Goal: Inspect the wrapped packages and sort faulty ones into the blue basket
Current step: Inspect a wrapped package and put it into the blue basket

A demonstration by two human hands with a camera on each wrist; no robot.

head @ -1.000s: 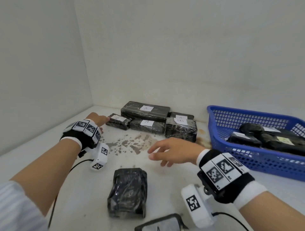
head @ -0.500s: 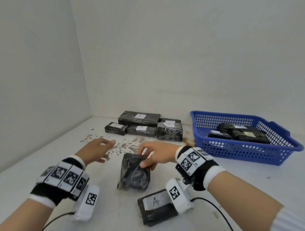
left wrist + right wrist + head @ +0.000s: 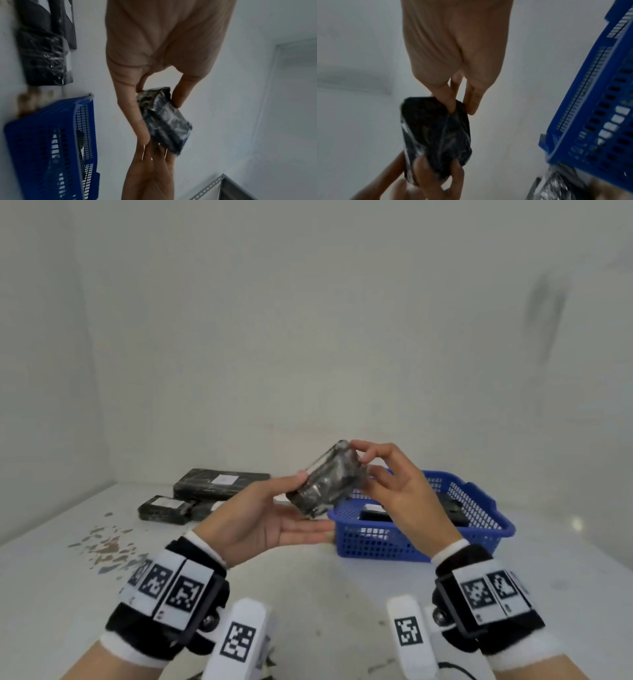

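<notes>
Basket has some bad packs; more wait beside it. My left hand and right hand pinch one pack, checking.

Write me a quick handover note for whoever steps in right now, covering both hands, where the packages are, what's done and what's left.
Left hand: pinches the lower end of the small black plastic-wrapped package, thumb on top, fingers beneath.
Right hand: fingertips pinch its upper end.
The package is held in the air, tilted, in front of the blue plastic mesh basket.
Done: a few dark packages already lie in the basket.
Left: finish checking this one; whether it is faulty cannot be told. The labelled black wrapped packages by the wall wait on the white table.
</notes>
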